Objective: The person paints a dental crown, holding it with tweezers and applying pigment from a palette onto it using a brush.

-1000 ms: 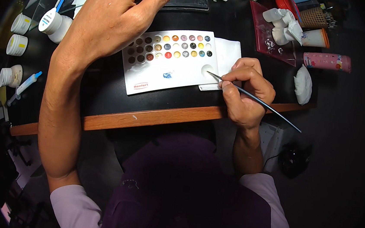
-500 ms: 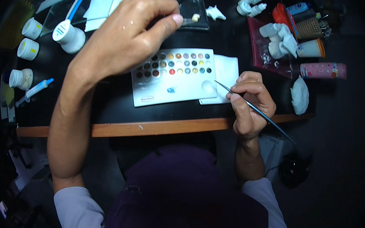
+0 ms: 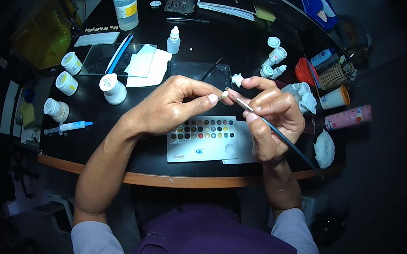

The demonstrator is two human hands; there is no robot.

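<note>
Between the thumb and forefinger of my left hand [image 3: 166,105] is a small cream-coloured dental crown [image 3: 224,94]. My right hand [image 3: 278,118] pinches a thin dark-handled paintbrush [image 3: 287,140]. Its fine tip is beside the crown; whether the two touch I cannot tell. Below the hands lies a white palette [image 3: 182,152] with rows of small round wells in many colours, a blue smear on its bare part. My left hand overlaps the palette's upper left corner. A white sheet [image 3: 243,145] shows at the palette's right, partly under it.
A dark glass slab [image 3: 182,68] with a thin tool [image 3: 212,68] on it lies beyond the hands. Jars [image 3: 67,82], a syringe [image 3: 70,127] and a bottle [image 3: 126,11] stand left. At right are crumpled tissue [image 3: 325,149], a pink tube [image 3: 348,117] and a brush holder [image 3: 332,80].
My left hand has come back from the slab with the crown, toward the right hand. The right hand has raised the brush from beside the palette to the crown. The view now takes in more of the desk.
</note>
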